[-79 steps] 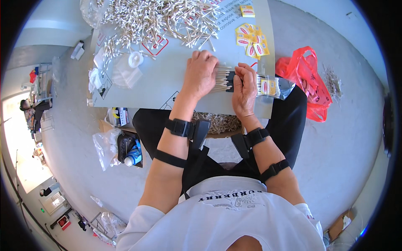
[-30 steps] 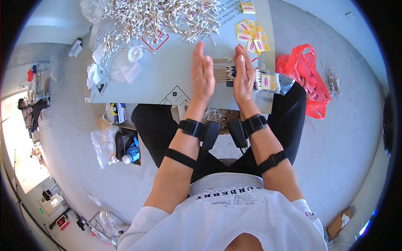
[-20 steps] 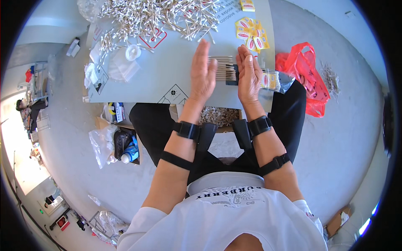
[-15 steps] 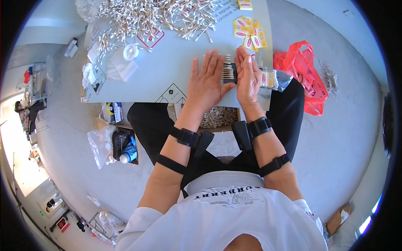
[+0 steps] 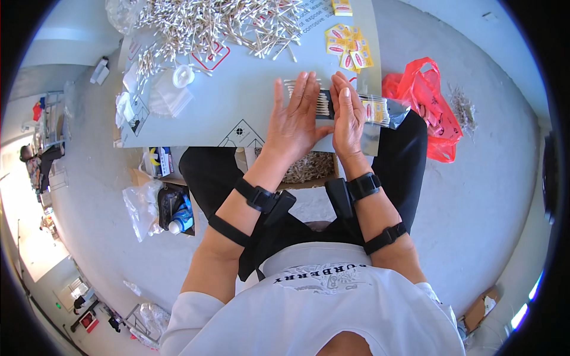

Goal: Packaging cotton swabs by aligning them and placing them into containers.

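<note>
My left hand (image 5: 295,115) lies flat, fingers spread, on a row of cotton swabs (image 5: 323,104) near the front edge of the grey table (image 5: 237,101). My right hand (image 5: 347,113) stands edge-on against the right side of that row, fingers straight. To the right of my right hand lies a clear packet of swabs (image 5: 380,111) with a yellow label. A big loose heap of cotton swabs (image 5: 219,24) covers the far part of the table.
Yellow and red labels (image 5: 347,50) lie at the far right of the table, a round white lid (image 5: 183,76) and clear bags (image 5: 163,98) at the left. A red plastic bag (image 5: 424,104) sits on the floor to the right. A box of swabs (image 5: 309,166) rests under the table.
My left hand has gone from standing edge-on beside the swab row to lying flat on it with fingers spread. My right hand has stayed at the row's right side.
</note>
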Available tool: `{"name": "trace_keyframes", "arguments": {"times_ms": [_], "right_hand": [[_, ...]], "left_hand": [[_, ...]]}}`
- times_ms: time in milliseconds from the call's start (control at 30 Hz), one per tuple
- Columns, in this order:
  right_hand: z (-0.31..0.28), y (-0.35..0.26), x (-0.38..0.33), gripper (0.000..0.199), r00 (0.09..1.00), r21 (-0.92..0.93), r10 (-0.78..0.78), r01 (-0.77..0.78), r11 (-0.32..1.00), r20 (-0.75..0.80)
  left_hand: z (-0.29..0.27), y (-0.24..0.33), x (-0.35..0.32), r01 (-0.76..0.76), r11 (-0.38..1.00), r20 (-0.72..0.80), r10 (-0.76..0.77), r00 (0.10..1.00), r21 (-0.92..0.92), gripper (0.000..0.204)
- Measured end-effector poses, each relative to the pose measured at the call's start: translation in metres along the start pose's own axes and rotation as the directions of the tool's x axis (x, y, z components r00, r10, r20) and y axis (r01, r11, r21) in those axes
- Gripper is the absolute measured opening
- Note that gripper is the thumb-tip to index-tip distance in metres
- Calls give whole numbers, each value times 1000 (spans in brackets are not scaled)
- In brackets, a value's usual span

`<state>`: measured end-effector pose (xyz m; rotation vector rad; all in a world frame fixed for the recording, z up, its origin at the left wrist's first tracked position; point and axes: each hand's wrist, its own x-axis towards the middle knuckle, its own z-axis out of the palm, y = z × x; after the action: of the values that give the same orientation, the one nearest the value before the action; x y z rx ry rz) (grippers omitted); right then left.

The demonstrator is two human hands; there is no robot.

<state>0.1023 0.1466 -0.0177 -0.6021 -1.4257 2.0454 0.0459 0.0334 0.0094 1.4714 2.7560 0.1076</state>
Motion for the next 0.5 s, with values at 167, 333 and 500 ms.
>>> {"name": "trace_keyframes", "arguments": {"times_ms": [167, 333, 500], "right_hand": [[-2, -3, -3, 46, 1000, 22, 5, -5, 1000, -6], [-4, -1, -2, 45, 1000, -24, -6, 6, 1000, 20], [-9, 0, -1, 46, 999, -24, 4, -3, 1000, 51]], "left_hand": [[9, -2, -10, -33, 987, -33, 28, 999, -160, 88], [7, 2, 0, 17, 987, -21, -21, 1000, -159, 89], [1, 4, 2, 6, 996, 6, -5, 1000, -92, 87]]}}
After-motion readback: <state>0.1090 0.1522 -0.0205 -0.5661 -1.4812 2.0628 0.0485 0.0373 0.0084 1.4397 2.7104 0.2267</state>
